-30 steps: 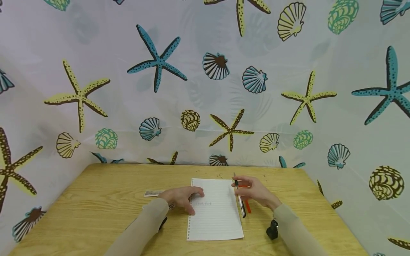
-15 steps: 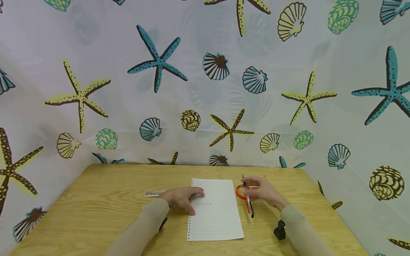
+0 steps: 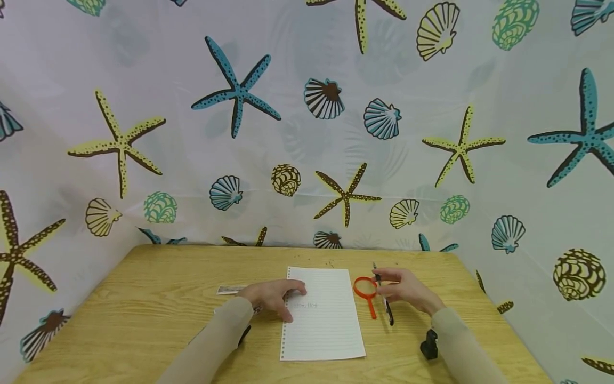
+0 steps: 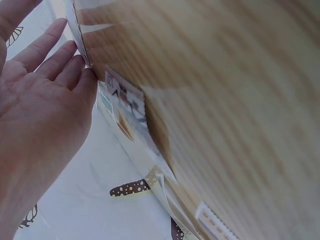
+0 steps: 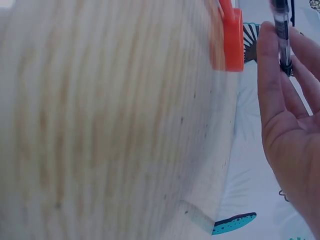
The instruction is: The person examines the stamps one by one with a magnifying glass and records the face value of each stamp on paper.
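Observation:
A sheet of lined, hole-punched paper (image 3: pixel 326 330) lies on the table with a short line of faint writing across its middle. My left hand (image 3: pixel 272 296) rests on the sheet's left edge, thumb and fingers spread. To the right of the sheet, my right hand (image 3: pixel 406 288) pinches a clear-barrelled pen (image 3: pixel 387 308) between thumb and fingers; the right wrist view shows the pen (image 5: pixel 282 37) between the fingertips. Just left of the pen lies an orange-red magnifying glass (image 3: pixel 371 308), separate from the hand.
Beside the left hand lies a small printed slip (image 3: pixel 225 290). In the left wrist view, a picture slip (image 4: pixel 131 105) and a perforated-edged slip (image 4: pixel 212 222) lie on the wooden table (image 3: pixel 158 298). A shell-and-starfish patterned curtain (image 3: pixel 268 149) surrounds the table's back and sides.
My right hand has moved rightward with the pen, away from the paper and past the magnifying glass, which is now uncovered. My left hand has stayed on the sheet.

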Available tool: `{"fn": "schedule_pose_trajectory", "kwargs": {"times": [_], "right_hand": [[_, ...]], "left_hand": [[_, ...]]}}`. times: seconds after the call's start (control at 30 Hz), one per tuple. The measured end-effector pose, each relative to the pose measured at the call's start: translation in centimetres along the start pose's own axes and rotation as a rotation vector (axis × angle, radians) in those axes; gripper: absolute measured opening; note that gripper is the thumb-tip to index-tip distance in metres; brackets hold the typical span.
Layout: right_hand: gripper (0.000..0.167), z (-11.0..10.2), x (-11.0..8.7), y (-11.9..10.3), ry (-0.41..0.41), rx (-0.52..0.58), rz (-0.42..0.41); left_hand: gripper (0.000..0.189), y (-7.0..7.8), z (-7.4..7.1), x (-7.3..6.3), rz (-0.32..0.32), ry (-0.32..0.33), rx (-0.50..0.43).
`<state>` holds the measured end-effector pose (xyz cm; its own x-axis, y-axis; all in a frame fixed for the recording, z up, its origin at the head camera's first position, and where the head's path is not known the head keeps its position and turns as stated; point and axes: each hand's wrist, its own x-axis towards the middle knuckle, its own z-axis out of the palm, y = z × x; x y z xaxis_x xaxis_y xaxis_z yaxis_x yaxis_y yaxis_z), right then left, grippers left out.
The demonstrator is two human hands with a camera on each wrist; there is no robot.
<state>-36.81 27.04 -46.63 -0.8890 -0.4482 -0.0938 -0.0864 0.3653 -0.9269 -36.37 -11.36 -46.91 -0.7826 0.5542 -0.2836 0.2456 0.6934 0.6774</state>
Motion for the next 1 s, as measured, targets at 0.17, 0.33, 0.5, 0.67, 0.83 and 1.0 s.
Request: {"fn": "schedule_pose_trajectory", "kwargs": {"times": [0.17,0.33,0.5,0.67,0.83,1.0], "right_hand": [[0.060,-0.4,-0.2,0.6,0.030,-0.025,0.003],[0.055,-0.9,-0.2,1.2,0.066,-0.059,0.017],[0.052,-1.4,-0.2,1.8,0.086,-0.069,0.040],[0.053,-1.8,-0.2,2.4,0.060,-0.067,0.054],[0.057,-2.3,-0.1,2.3,-0.006,-0.067,0.071],[0.061,-2.6,0.1,1.9,-0.021,-0.127,0.066]], "left_hand": [[0.065,0.1,-0.1,0.0,-0.004,-0.002,-0.005],[0.065,0.0,-0.2,0.0,0.012,-0.014,-0.013],[0.065,0.0,-0.2,0.1,0.001,-0.015,-0.014],[0.064,0.0,-0.1,0.1,0.002,-0.016,0.000],[0.065,-0.2,-0.1,0.1,0.010,-0.018,0.017],[0.064,-0.2,0.0,0.1,0.011,-0.016,0.021]]}}
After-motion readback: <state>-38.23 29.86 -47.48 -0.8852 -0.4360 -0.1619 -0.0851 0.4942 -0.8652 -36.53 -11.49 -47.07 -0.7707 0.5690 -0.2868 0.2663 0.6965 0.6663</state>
